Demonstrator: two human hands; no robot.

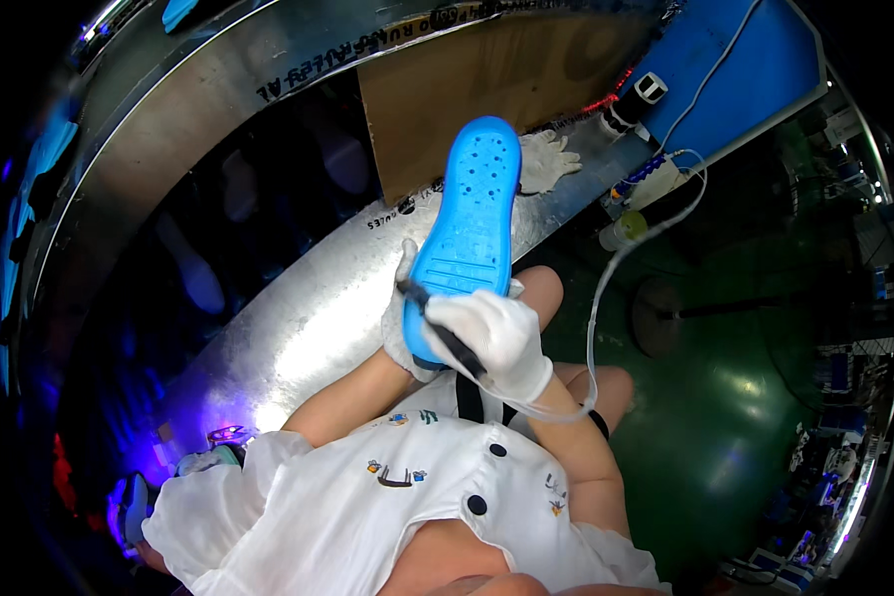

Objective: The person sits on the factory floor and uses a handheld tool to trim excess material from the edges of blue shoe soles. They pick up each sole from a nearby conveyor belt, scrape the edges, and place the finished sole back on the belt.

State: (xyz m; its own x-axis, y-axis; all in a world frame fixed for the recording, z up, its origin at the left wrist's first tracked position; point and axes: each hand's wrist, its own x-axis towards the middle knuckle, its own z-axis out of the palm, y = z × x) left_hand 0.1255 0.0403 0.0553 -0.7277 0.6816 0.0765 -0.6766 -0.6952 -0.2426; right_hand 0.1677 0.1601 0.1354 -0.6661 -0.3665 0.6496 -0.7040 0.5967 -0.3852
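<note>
A bright blue shoe sole (475, 214) is held up in front of me, its one end pointing away; small holes dot the far part and grooves cross the nearer part. My left hand (398, 323), in a white glove, grips the near end of the sole from the left and beneath, most of its fingers hidden. In my gloved right hand (501, 343) is a black pen-shaped tool (454, 348), lying slantwise over the near end of the sole. Whether its tip touches the sole I cannot tell. A clear tube (593, 348) runs from near the right wrist.
Beyond my hands stretches a metal bench (298, 283), with a cardboard sheet (506, 84) and a crumpled white glove (548, 162). Several pale soles (190, 263) show in the dark opening at left. At right are a black-and-white cylinder (634, 102), a small bottle (623, 230) and a blue panel (735, 70).
</note>
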